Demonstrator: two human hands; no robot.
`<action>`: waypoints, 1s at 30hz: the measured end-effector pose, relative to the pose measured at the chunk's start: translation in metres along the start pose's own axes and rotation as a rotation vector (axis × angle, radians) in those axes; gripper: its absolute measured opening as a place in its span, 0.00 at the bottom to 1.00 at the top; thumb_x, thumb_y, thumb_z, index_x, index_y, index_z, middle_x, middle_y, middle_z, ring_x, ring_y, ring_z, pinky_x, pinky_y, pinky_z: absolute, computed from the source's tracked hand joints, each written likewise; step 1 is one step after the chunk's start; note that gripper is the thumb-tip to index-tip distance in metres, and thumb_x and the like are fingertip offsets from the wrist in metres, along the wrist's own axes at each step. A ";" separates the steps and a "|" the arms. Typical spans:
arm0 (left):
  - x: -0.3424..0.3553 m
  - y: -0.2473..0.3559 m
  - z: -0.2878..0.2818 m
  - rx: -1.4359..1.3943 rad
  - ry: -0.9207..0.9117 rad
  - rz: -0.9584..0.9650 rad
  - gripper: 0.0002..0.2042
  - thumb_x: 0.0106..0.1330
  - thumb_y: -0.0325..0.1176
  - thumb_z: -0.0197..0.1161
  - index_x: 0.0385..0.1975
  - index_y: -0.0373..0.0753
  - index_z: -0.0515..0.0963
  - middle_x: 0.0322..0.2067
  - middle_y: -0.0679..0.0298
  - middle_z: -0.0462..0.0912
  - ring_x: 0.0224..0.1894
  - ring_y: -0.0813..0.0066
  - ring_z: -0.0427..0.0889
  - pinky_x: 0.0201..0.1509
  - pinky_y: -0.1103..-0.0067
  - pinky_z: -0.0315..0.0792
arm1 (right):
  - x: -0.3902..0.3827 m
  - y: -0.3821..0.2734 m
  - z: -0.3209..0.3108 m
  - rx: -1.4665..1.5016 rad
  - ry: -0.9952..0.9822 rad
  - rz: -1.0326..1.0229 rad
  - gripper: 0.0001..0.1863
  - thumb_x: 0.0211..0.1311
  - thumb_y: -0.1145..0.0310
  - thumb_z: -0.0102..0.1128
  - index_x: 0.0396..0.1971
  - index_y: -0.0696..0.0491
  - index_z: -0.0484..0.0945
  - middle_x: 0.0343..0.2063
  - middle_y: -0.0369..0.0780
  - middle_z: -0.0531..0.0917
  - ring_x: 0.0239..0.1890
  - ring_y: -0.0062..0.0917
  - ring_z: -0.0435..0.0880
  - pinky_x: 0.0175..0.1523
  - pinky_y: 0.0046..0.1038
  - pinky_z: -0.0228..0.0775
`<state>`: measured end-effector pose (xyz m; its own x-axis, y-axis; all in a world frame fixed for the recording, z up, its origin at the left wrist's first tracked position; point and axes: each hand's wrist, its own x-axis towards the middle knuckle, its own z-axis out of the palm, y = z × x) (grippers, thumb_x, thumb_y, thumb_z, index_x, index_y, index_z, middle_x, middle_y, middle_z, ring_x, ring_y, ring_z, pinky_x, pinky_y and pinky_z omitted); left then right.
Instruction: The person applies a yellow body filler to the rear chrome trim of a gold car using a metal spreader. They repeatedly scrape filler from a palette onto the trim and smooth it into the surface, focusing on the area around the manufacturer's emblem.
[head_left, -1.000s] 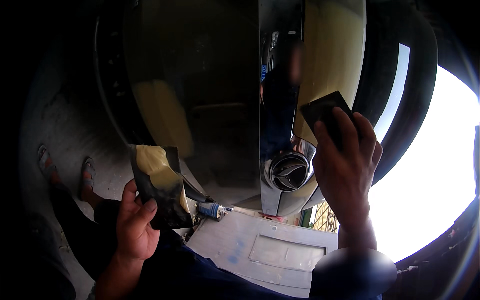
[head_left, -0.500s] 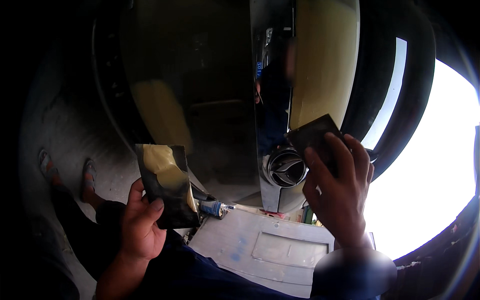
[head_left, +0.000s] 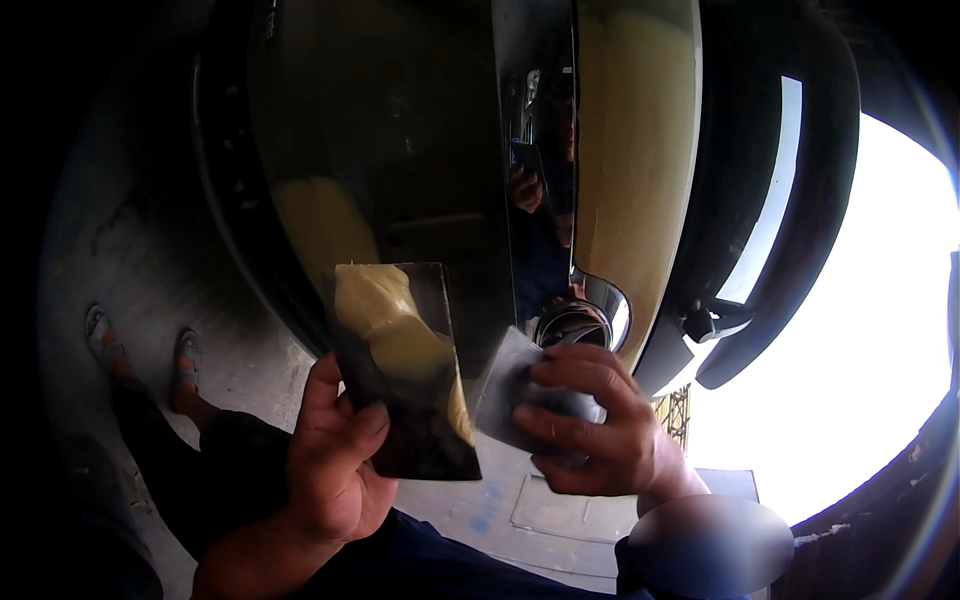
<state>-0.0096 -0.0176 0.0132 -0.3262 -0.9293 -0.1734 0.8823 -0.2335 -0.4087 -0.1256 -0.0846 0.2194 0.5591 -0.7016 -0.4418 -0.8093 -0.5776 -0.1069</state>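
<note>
My left hand [head_left: 335, 470] grips the lower left edge of a dark rectangular putty board [head_left: 400, 440], thumb across its front. Thick yellow putty [head_left: 390, 320] lies on the upper part and runs down the board's right edge. Close to that edge, my right hand [head_left: 620, 430] pinches a thin, dark flat putty spreader [head_left: 505, 385] that reflects grey light. Whether spreader and board touch, I cannot tell. Beyond both hands stands a dark car body [head_left: 430, 130] with a long yellowish putty coat [head_left: 635, 150] on a panel and a second yellowish patch [head_left: 325, 215] to the left.
A round chrome emblem [head_left: 575, 325] sits on the car just past my right hand. A pale panel [head_left: 590, 515] lies below the hands. At the left, a person's feet in sandals [head_left: 187, 360] stand on the concrete floor [head_left: 240, 335]. Bright daylight fills the right.
My right hand has come down and left from the car panel with the spreader, now tilted. My left hand has moved right with the board, bringing the two close together.
</note>
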 end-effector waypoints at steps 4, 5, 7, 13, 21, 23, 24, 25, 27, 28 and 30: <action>0.003 0.020 0.003 0.100 -0.134 0.122 0.25 0.63 0.21 0.49 0.62 0.38 0.54 0.55 0.55 0.68 0.59 0.66 0.69 0.64 0.68 0.63 | 0.006 0.007 -0.029 -0.445 0.021 0.065 0.22 0.35 0.75 0.67 0.38 0.51 0.82 0.46 0.43 0.74 0.50 0.42 0.73 0.49 0.39 0.73; 0.003 0.024 0.002 0.118 -0.098 0.109 0.25 0.64 0.22 0.48 0.62 0.38 0.54 0.55 0.55 0.68 0.59 0.66 0.68 0.64 0.68 0.63 | 0.010 0.006 -0.035 -0.616 0.087 0.076 0.21 0.35 0.75 0.67 0.37 0.50 0.82 0.47 0.43 0.74 0.51 0.42 0.72 0.49 0.40 0.73; 0.004 0.028 -0.001 0.149 -0.031 0.083 0.25 0.64 0.22 0.48 0.62 0.37 0.54 0.55 0.55 0.69 0.60 0.66 0.68 0.65 0.68 0.62 | 0.019 0.019 -0.041 -0.892 0.180 0.116 0.24 0.35 0.74 0.68 0.41 0.46 0.81 0.52 0.40 0.70 0.57 0.41 0.65 0.54 0.43 0.66; -0.001 0.026 -0.009 0.128 -0.001 0.037 0.25 0.64 0.22 0.47 0.63 0.37 0.53 0.55 0.55 0.70 0.59 0.65 0.69 0.65 0.67 0.62 | 0.038 0.026 -0.049 -1.160 0.106 0.161 0.26 0.37 0.72 0.68 0.44 0.44 0.79 0.54 0.38 0.69 0.61 0.37 0.60 0.58 0.42 0.56; -0.003 0.029 -0.019 0.154 0.008 0.024 0.25 0.65 0.22 0.48 0.62 0.37 0.54 0.55 0.55 0.70 0.59 0.65 0.69 0.64 0.67 0.63 | 0.042 0.030 -0.041 -1.161 0.090 0.144 0.24 0.39 0.71 0.66 0.43 0.46 0.79 0.53 0.37 0.69 0.60 0.37 0.61 0.56 0.38 0.55; -0.003 0.028 -0.020 0.147 0.004 0.015 0.25 0.65 0.22 0.48 0.62 0.37 0.54 0.55 0.55 0.70 0.59 0.65 0.69 0.65 0.67 0.62 | 0.043 0.029 -0.041 -1.171 0.079 0.155 0.23 0.39 0.71 0.65 0.43 0.46 0.79 0.53 0.37 0.70 0.59 0.36 0.61 0.55 0.37 0.55; -0.002 0.028 -0.021 0.150 0.002 0.014 0.25 0.65 0.22 0.48 0.62 0.37 0.54 0.55 0.55 0.70 0.59 0.65 0.69 0.65 0.67 0.62 | 0.043 0.029 -0.040 -1.177 0.073 0.161 0.23 0.39 0.71 0.65 0.43 0.46 0.79 0.52 0.37 0.70 0.59 0.36 0.61 0.55 0.36 0.55; -0.003 0.028 -0.021 0.153 0.003 0.014 0.25 0.64 0.23 0.48 0.62 0.37 0.54 0.54 0.55 0.70 0.59 0.65 0.69 0.65 0.67 0.62 | 0.043 0.028 -0.039 -1.189 0.066 0.158 0.23 0.40 0.72 0.64 0.43 0.47 0.79 0.52 0.37 0.70 0.59 0.36 0.62 0.55 0.36 0.55; -0.003 0.028 -0.021 0.167 0.007 0.013 0.25 0.64 0.23 0.49 0.62 0.37 0.53 0.54 0.54 0.70 0.59 0.65 0.69 0.65 0.67 0.62 | 0.042 0.028 -0.037 -1.214 0.052 0.153 0.22 0.40 0.72 0.64 0.42 0.47 0.79 0.52 0.37 0.71 0.58 0.36 0.62 0.53 0.35 0.55; -0.002 0.029 -0.023 0.175 0.008 0.012 0.25 0.64 0.23 0.49 0.62 0.37 0.53 0.54 0.54 0.70 0.59 0.65 0.69 0.65 0.67 0.62 | 0.041 0.028 -0.037 -1.214 0.044 0.153 0.22 0.40 0.72 0.64 0.42 0.48 0.78 0.52 0.37 0.71 0.58 0.36 0.62 0.53 0.35 0.55; -0.002 0.029 -0.023 0.175 0.011 0.005 0.25 0.64 0.23 0.49 0.62 0.37 0.53 0.54 0.54 0.70 0.59 0.66 0.69 0.65 0.67 0.62 | 0.037 0.027 -0.035 -1.214 0.029 0.152 0.21 0.40 0.73 0.63 0.42 0.49 0.78 0.51 0.37 0.71 0.58 0.36 0.62 0.52 0.34 0.55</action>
<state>0.0085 -0.0163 -0.0188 -0.3243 -0.9277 -0.1851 0.9293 -0.2759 -0.2456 -0.1207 -0.1406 0.2315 0.4900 -0.7960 -0.3554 -0.1818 -0.4921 0.8513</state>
